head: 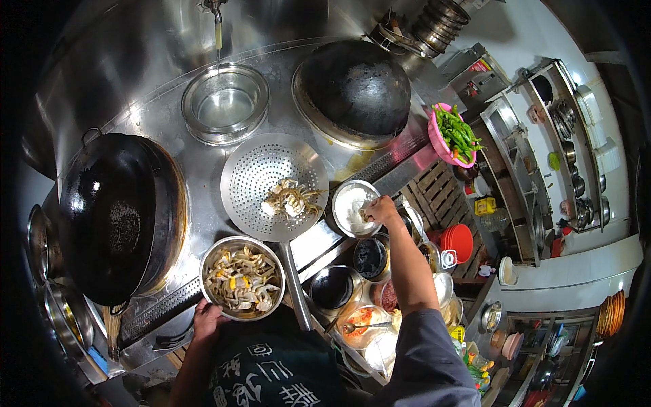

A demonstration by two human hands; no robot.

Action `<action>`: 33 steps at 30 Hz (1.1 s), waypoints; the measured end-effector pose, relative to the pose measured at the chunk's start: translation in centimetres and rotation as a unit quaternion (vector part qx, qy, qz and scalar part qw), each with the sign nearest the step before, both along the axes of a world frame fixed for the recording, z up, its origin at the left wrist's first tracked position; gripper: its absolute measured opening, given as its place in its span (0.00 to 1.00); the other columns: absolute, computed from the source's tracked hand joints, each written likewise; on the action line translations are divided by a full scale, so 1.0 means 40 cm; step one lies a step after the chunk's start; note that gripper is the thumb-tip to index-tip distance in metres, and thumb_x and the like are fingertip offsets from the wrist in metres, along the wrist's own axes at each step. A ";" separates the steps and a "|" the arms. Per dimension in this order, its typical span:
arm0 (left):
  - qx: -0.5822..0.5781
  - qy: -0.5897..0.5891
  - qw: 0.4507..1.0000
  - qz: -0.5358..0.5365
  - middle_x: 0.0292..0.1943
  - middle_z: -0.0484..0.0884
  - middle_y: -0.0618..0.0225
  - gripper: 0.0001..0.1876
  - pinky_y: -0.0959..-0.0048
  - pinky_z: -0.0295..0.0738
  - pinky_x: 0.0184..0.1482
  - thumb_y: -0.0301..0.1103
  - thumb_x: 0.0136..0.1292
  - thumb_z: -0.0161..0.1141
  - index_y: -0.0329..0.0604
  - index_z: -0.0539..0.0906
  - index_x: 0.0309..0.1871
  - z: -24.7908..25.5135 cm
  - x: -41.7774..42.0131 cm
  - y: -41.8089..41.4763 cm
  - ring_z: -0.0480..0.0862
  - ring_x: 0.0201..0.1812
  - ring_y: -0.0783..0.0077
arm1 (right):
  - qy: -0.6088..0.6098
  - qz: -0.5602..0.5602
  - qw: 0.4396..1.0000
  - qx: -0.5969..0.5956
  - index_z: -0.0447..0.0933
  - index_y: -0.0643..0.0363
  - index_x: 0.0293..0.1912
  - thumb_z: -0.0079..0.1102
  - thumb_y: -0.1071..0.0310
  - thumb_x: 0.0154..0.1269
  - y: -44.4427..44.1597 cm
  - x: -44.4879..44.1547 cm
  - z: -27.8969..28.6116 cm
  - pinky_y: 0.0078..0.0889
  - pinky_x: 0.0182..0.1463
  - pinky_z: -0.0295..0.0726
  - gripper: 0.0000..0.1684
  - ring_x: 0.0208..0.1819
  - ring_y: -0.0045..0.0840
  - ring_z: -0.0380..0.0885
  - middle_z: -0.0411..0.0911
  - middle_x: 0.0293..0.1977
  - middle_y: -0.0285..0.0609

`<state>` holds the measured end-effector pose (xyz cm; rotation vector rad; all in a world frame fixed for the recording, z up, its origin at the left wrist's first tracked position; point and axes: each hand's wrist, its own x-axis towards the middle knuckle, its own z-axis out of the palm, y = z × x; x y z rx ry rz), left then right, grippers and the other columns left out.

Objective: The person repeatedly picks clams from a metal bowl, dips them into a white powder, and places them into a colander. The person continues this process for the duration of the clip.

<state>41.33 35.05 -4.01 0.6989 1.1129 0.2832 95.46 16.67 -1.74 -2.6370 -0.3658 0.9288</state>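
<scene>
My left hand grips the rim of a steel bowl at its lower left. Inside are cut crab pieces, some with orange roe. Fingers of my right hand pinch a small crab piece over a steel bowl of white powder; the fingers partly hide the piece. Between the two bowls lies a large perforated strainer, its handle pointing towards me. Several crab parts sit in its lower right portion.
A black wok is at left, an upturned wok at back right. Water runs from a tap into a steel pot. Seasoning containers stand below my right arm. Green peppers fill a pink basket.
</scene>
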 end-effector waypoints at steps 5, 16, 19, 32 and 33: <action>-0.003 -0.016 1.000 -0.016 0.42 0.80 0.65 0.19 0.73 0.81 0.31 0.23 0.56 0.52 0.42 0.73 0.54 0.012 0.010 0.004 0.82 0.37 0.72 | -0.180 0.157 0.971 0.019 0.78 0.63 0.20 0.63 0.70 0.46 -0.063 0.020 -0.051 0.24 0.23 0.76 0.07 0.14 0.21 0.75 0.77 0.14 0.40; 0.009 -0.023 1.000 -0.010 0.41 0.81 0.66 0.19 0.73 0.82 0.31 0.22 0.56 0.51 0.42 0.75 0.52 0.006 0.011 0.000 0.82 0.35 0.72 | -0.343 0.222 0.875 0.260 0.79 0.60 0.38 0.58 0.75 0.56 -0.017 -0.227 0.155 0.34 0.39 0.76 0.08 0.36 0.42 0.77 0.76 0.34 0.47; 0.004 -0.027 1.000 -0.003 0.40 0.81 0.65 0.18 0.72 0.83 0.31 0.22 0.56 0.51 0.41 0.75 0.52 0.000 0.003 -0.001 0.83 0.35 0.71 | -0.382 0.248 0.843 0.287 0.79 0.60 0.37 0.59 0.76 0.56 -0.002 -0.245 0.159 0.34 0.36 0.77 0.07 0.34 0.41 0.78 0.76 0.34 0.46; 0.003 -0.037 0.999 0.015 0.41 0.81 0.59 0.19 0.67 0.83 0.33 0.22 0.58 0.54 0.40 0.71 0.54 -0.019 -0.003 -0.010 0.83 0.35 0.65 | -0.232 0.398 0.858 0.226 0.78 0.56 0.44 0.55 0.68 0.59 0.301 -0.423 0.006 0.38 0.41 0.78 0.12 0.39 0.41 0.77 0.76 0.40 0.44; 0.001 -0.040 0.999 0.018 0.41 0.81 0.59 0.18 0.67 0.83 0.33 0.22 0.58 0.54 0.40 0.72 0.54 -0.018 -0.005 -0.012 0.83 0.35 0.65 | -0.227 0.399 0.862 0.215 0.77 0.56 0.44 0.55 0.67 0.59 0.314 -0.431 -0.008 0.38 0.42 0.78 0.13 0.40 0.42 0.77 0.76 0.42 0.45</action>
